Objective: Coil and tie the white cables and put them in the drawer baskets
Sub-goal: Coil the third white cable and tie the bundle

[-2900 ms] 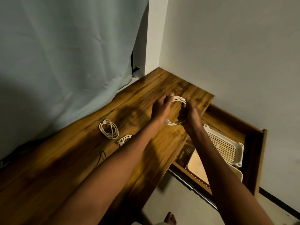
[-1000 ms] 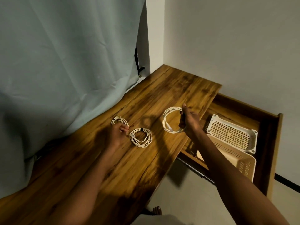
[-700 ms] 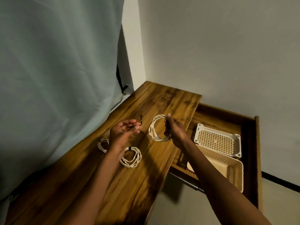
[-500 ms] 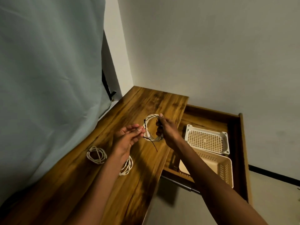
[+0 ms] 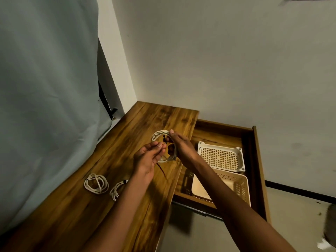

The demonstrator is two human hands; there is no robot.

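Glossy wood-grain desk [image 5: 127,206]; perforated, seemingly plastic baskets [image 5: 221,157]; matt cloth curtain [image 5: 45,88].

home rm, prob bedroom | wood desk [image 5: 127,179] w/ open drawer [image 5: 254,160] | curtain [image 5: 45,88] | plain walls

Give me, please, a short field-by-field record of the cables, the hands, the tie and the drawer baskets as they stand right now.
held coil: white cable coil, above the wooden desk
right hand: grips the coil's right side
left hand: pinches a thin dark tie at the coil
coils on desk: two, loose coil and banded coil
open drawer: two cream baskets, far basket, near basket
cables in baskets: none visible
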